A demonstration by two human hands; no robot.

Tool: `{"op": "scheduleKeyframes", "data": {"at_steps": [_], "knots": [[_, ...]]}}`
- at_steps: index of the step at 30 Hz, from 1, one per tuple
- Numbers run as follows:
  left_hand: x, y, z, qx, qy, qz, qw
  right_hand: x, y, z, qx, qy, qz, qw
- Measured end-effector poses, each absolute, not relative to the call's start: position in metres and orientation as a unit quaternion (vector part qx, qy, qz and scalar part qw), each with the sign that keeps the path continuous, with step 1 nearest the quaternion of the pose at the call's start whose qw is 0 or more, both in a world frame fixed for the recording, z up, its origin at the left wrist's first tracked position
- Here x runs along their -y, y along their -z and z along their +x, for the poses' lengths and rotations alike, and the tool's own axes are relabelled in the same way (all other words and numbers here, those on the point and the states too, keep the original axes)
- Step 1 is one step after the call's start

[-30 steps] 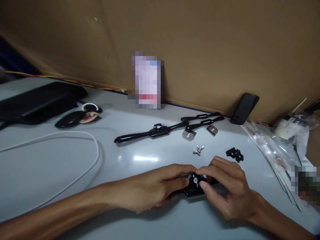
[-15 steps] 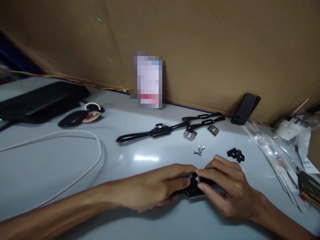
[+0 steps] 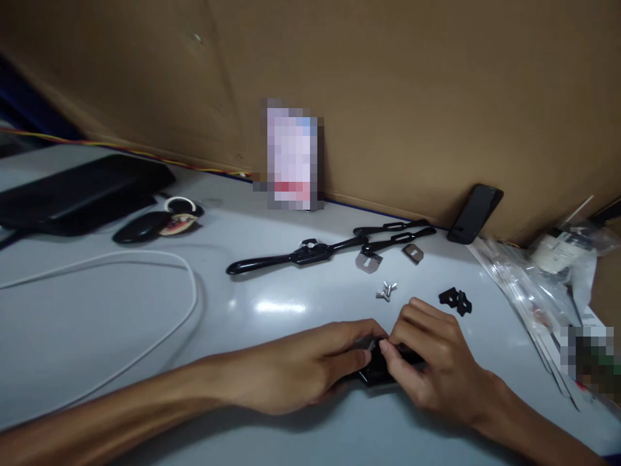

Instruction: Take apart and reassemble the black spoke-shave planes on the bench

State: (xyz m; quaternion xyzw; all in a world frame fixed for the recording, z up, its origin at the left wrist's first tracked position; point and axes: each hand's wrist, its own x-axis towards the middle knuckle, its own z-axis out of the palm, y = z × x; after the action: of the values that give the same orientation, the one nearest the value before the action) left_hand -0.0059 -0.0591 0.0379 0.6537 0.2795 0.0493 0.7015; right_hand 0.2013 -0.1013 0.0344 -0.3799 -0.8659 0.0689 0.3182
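Note:
My left hand (image 3: 310, 366) and my right hand (image 3: 431, 362) meet over a small black metal tool body (image 3: 376, 374) lying on the white table (image 3: 145, 388). The left hand grips its left end. The right hand's thumb and fingertips pinch a small silver wing screw on top of it, now mostly hidden by the fingers. Just beyond lie loose silver wing screws (image 3: 386, 290) and two small black clamp pieces (image 3: 455, 301).
Further back lie black handled tool frames (image 3: 295, 256) (image 3: 395, 236), two flat steel blades (image 3: 368, 261) (image 3: 412, 253), and a phone (image 3: 474, 213) leaning on the cardboard wall. Plastic bags (image 3: 533, 285) lie right. A white cable (image 3: 160, 259), a mouse (image 3: 138, 228) and a keyboard (image 3: 72, 194) lie left.
The right fingers have closed over the wing screw, which showed earlier and is now covered. Both hands stay on the black body in the same spot.

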Motion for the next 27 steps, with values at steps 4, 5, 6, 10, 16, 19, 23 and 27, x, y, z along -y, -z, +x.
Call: {"op": "scheduleKeyframes", "data": {"at_steps": [4,5,6,10,16,19,23,27], "knots": [[0.061,-0.041,-0.006,-0.273,-0.053,0.679,0.679,0.100,-0.028,0.194,0.854,-0.060,-0.395,0.333],[0.062,-0.041,-0.006,-0.275,-0.049,0.679,0.679,0.100,-0.026,0.192,0.853,-0.052,-0.396,0.337],[0.062,-0.041,-0.006,-0.277,-0.042,0.676,0.681,0.100,-0.023,0.191,0.851,-0.045,-0.395,0.343],[0.062,-0.040,-0.006,-0.283,-0.043,0.678,0.677,0.100,-0.021,0.188,0.852,-0.027,-0.379,0.360],[0.060,-0.041,-0.006,-0.283,-0.052,0.692,0.662,0.099,-0.041,0.207,0.824,-0.150,-0.417,0.354],[0.059,-0.040,-0.007,-0.290,-0.045,0.685,0.667,0.101,-0.048,0.216,0.826,-0.201,-0.430,0.304],[0.060,-0.039,-0.007,-0.289,-0.053,0.675,0.677,0.105,-0.048,0.215,0.841,-0.230,-0.412,0.263],[0.060,-0.039,-0.007,-0.278,-0.062,0.682,0.673,0.108,-0.048,0.210,0.838,-0.226,-0.398,0.296]]}}
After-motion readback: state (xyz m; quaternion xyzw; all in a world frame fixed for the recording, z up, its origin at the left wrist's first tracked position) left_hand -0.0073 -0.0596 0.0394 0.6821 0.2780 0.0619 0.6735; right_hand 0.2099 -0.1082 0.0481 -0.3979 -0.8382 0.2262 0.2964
